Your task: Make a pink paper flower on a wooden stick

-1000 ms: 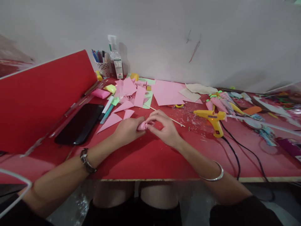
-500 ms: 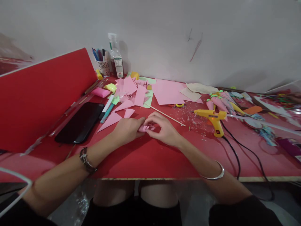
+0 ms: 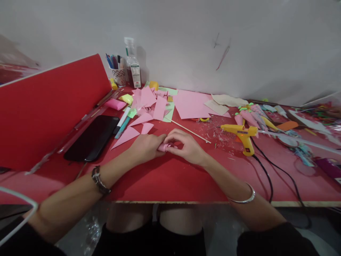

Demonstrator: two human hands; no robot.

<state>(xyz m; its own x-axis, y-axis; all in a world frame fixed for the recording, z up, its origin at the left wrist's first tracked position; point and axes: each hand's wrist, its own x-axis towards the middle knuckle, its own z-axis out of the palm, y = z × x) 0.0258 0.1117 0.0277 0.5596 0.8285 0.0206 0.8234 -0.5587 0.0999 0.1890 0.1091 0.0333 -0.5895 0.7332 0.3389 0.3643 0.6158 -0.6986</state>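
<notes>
Just above the red tabletop [image 3: 170, 185], my two hands meet over a small piece of rolled pink paper [image 3: 163, 147]. My left hand [image 3: 147, 147] is closed on its left end. The thumb and fingers of my right hand [image 3: 183, 146] pinch its right part, where the paper looks folded in layers. Much of the roll is hidden by my fingers. Cut pink paper pieces [image 3: 128, 137] lie just beyond my left hand. A thin wooden stick [image 3: 190, 131] rests on the table past my right hand.
A yellow hot glue gun [image 3: 242, 135] with a black cord lies right, near pink cones [image 3: 246, 117]. On the left are a black phone [image 3: 92, 138], markers [image 3: 122, 124] and a leaning red board [image 3: 53, 110]. A bottle [image 3: 134, 67] and a pen cup [image 3: 118, 76] stand at the wall.
My right fingers have shifted slightly on the pink paper roll, and the thumb now lies flatter along it. Both hands keep their hold; the whole view has moved a little.
</notes>
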